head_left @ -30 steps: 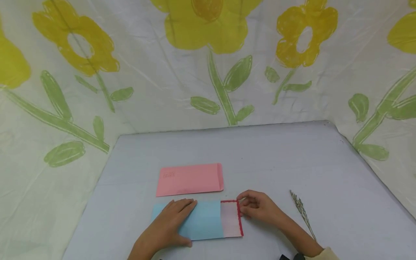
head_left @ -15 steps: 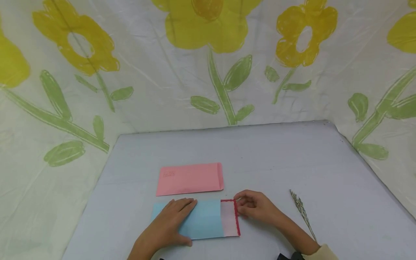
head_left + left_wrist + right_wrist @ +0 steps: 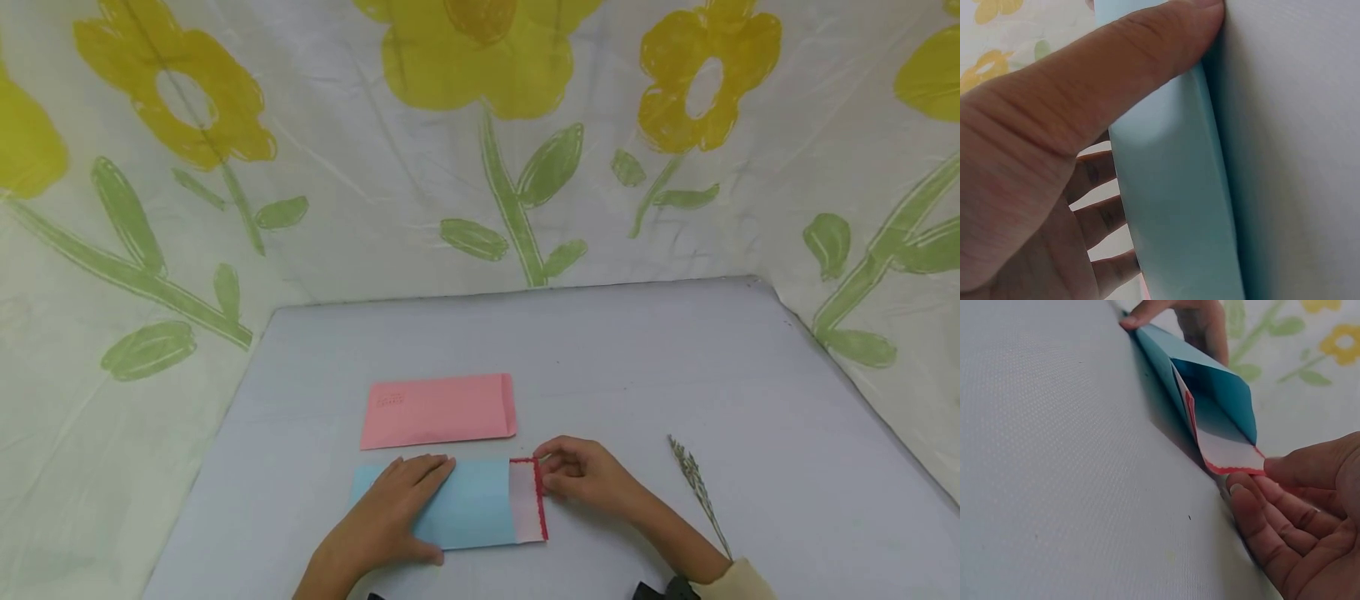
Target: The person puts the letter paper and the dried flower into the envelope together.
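Note:
A light blue envelope [image 3: 476, 504] lies lengthwise on the table, with my left hand [image 3: 393, 512] spread across its left part. In the left wrist view the thumb presses one long edge of the envelope [image 3: 1169, 187] and the fingers hold the opposite one. My right hand [image 3: 588, 479] pinches the corner of a pale card [image 3: 527, 504] with a red edge, which sticks out of the envelope's right end. From the right wrist, the envelope's mouth gapes around the card [image 3: 1232, 447], whose corner sits between thumb and fingertips. Most of the card is hidden inside.
Just beyond the blue envelope lies a pink envelope [image 3: 438, 411] with small print and a flap at its right end. A dried plant sprig [image 3: 697, 483] rests beside the right forearm. Flower-printed cloth [image 3: 360, 233] hangs behind the grey-white table [image 3: 600, 350].
My right hand has moved left with the card, which has slid a little farther into the blue envelope. The left hand stays in place on the envelope.

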`<control>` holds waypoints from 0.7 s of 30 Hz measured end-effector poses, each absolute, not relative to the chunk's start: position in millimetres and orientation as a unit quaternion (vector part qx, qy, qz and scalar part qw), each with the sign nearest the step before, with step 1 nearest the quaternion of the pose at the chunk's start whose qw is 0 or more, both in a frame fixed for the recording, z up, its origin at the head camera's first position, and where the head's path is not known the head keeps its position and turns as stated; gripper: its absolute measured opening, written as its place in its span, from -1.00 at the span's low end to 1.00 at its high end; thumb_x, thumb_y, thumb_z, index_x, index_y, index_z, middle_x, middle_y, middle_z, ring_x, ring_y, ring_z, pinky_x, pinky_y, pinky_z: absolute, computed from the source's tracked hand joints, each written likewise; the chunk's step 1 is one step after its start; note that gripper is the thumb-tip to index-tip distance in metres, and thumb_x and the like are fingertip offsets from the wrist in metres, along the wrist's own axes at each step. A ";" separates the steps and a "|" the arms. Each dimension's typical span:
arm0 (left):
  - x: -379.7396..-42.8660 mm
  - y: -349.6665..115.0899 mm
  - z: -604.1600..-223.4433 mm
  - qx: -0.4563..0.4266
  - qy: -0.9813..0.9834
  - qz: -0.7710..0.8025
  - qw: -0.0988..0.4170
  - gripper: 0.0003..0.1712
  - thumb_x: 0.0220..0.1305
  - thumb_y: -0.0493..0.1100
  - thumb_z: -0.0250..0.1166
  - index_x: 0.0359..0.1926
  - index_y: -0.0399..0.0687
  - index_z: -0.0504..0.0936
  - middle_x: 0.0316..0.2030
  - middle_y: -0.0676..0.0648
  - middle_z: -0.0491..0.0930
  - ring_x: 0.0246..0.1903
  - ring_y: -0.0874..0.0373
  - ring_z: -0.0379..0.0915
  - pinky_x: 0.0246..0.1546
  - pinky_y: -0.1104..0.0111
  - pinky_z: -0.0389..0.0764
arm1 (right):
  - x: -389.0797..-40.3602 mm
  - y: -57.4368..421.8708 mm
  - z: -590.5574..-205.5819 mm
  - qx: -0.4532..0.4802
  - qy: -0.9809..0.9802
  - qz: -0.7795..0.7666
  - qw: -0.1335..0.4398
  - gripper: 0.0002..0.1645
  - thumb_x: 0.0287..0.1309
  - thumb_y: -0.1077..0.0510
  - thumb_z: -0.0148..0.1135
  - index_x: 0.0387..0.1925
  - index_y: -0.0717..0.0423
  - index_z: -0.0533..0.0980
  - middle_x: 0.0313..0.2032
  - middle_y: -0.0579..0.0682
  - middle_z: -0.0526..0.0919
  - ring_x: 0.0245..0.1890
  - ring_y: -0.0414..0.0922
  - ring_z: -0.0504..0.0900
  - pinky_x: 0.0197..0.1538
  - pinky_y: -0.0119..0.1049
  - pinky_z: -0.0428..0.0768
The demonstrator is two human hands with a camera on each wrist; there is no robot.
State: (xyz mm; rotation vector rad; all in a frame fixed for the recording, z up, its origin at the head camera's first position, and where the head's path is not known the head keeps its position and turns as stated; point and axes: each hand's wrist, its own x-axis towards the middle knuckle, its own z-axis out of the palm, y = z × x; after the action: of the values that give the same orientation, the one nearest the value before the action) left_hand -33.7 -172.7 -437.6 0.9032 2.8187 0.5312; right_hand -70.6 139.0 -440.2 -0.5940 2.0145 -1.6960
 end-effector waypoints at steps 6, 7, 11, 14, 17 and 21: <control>-34.4 -173.0 -436.0 0.300 0.935 0.175 0.066 0.22 -0.39 0.34 0.41 0.33 0.00 0.15 0.25 0.05 0.19 0.22 0.09 0.08 0.22 0.04 0.04 | -72.3 135.8 -440.8 -0.223 0.722 -0.616 0.223 -0.64 0.08 0.40 0.14 -0.03 0.35 0.40 -0.28 0.29 0.54 -0.33 0.17 0.60 -0.27 -0.08 0.58; -34.6 -173.0 -435.9 0.300 0.935 0.174 0.066 0.22 -0.38 0.34 0.41 0.33 0.00 0.16 0.24 0.05 0.19 0.22 0.09 0.08 0.22 0.04 0.04 | -72.6 135.1 -440.8 -0.225 0.722 -0.615 0.222 -0.64 0.08 0.40 0.14 -0.03 0.35 0.40 -0.29 0.29 0.54 -0.33 0.16 0.60 -0.28 -0.10 0.58; -34.9 -173.1 -435.5 0.303 0.935 0.170 0.066 0.21 -0.37 0.33 0.42 0.33 -0.01 0.15 0.24 0.05 0.19 0.22 0.10 0.08 0.22 0.05 0.04 | -73.3 132.5 -440.5 -0.232 0.726 -0.610 0.217 -0.65 0.08 0.39 0.15 -0.04 0.35 0.41 -0.30 0.27 0.54 -0.35 0.15 0.60 -0.28 -0.16 0.60; -34.5 -173.2 -435.6 0.304 0.935 0.169 0.066 0.21 -0.37 0.32 0.42 0.33 -0.01 0.15 0.24 0.05 0.19 0.22 0.11 0.08 0.22 0.05 0.05 | -73.2 130.6 -440.3 -0.236 0.727 -0.607 0.217 -0.65 0.09 0.39 0.15 -0.04 0.36 0.41 -0.31 0.27 0.55 -0.36 0.16 0.60 -0.28 -0.18 0.60; -33.9 -173.3 -435.8 0.303 0.935 0.171 0.066 0.21 -0.37 0.34 0.41 0.33 0.00 0.15 0.24 0.06 0.19 0.22 0.10 0.08 0.22 0.04 0.05 | -73.0 128.8 -440.5 -0.235 0.725 -0.609 0.221 -0.64 0.09 0.39 0.15 -0.03 0.35 0.40 -0.30 0.27 0.55 -0.35 0.16 0.60 -0.27 -0.18 0.60; -33.2 -173.2 -436.0 0.303 0.935 0.172 0.065 0.21 -0.36 0.37 0.38 0.34 0.00 0.15 0.24 0.06 0.20 0.22 0.12 0.08 0.22 0.04 0.05 | -72.9 126.9 -441.2 -0.233 0.719 -0.615 0.225 -0.63 0.09 0.39 0.15 -0.02 0.36 0.39 -0.29 0.28 0.54 -0.35 0.17 0.60 -0.26 -0.16 0.59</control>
State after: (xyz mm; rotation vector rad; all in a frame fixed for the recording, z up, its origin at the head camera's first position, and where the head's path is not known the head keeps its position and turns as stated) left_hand -33.2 -173.2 -436.0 0.9137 2.8216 0.5198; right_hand -72.9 126.9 -441.2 -0.6440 1.9838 -1.6961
